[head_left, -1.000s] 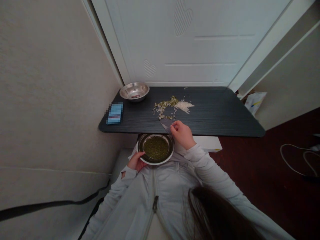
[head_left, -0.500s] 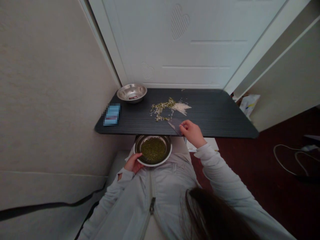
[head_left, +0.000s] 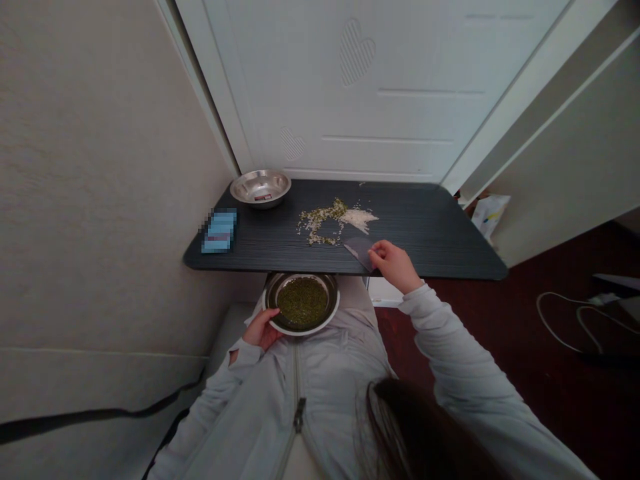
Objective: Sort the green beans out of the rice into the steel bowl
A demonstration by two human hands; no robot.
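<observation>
My left hand (head_left: 263, 329) grips the near left rim of a metal bowl (head_left: 332, 313) on my lap, thumb over the edge. Small green beans (head_left: 303, 300), which look like mung beans, lie inside it. Between the thumb and fingers of my right hand (head_left: 399, 267) is a thin, see-through plastic scraper (head_left: 360, 250), low over the table's near edge. Just beyond it, white grains (head_left: 359, 219) like rice form a patch on the dark table (head_left: 430, 230). Mixed green beans and pale grains (head_left: 320, 217) spread to the left of that patch in a rough ring.
A second steel bowl (head_left: 245, 192) stands at the table's back left, with a small label inside. In front of it lies a blurred blue item (head_left: 220, 230). Behind the table is a white door (head_left: 300, 80); a wall (head_left: 100, 200) rises at left. Cables (head_left: 565, 340) lie on the floor at right.
My right hand has moved a little to the right with the plastic scraper, away from the scattered grains. My left hand keeps its grip on the bowl. The view has shifted slightly.
</observation>
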